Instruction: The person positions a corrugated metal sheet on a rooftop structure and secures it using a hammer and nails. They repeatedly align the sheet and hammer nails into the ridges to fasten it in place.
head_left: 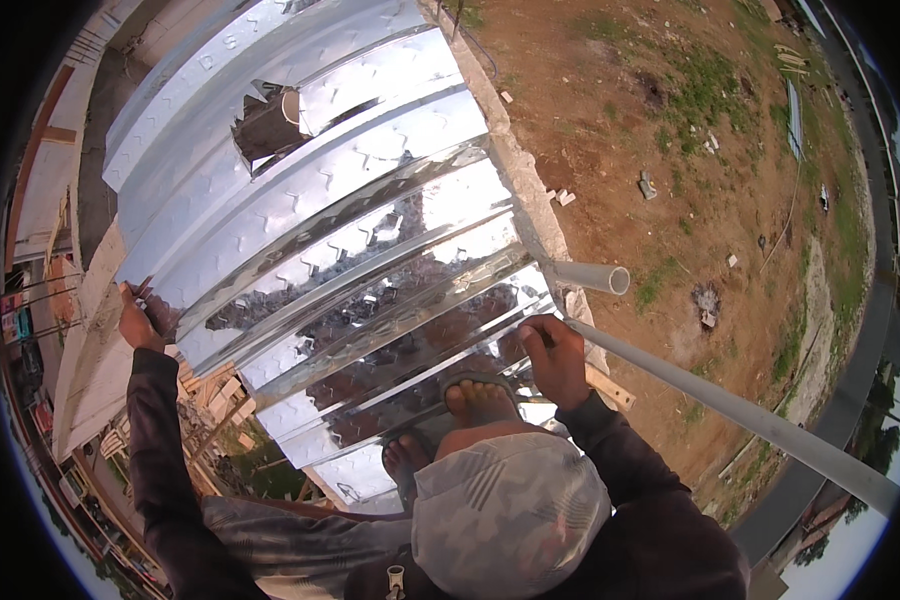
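Observation:
Shiny corrugated metal sheets [400,115] lie side by side beneath me, with raised ribs and small embossed marks. At the far left edge of one sheet, my left hand [142,322] is closed on the rim, thumb and fingertips at the edge. My right hand [560,365] is curled near the sheets' right edge, thumb and forefinger close together. Whatever it may hold is hidden. Beside that hand runs a long grey pipe [730,405], slanting off to the lower right. My sandalled feet [478,400] rest on the nearest sheets.
A jagged hole [270,125] with a short tube in it breaks the far sheets. Another pipe end [610,278] juts out past the rough concrete edge [530,200]. Brown ground [610,150] lies far below on the right; timber pieces [220,400] show below on the left.

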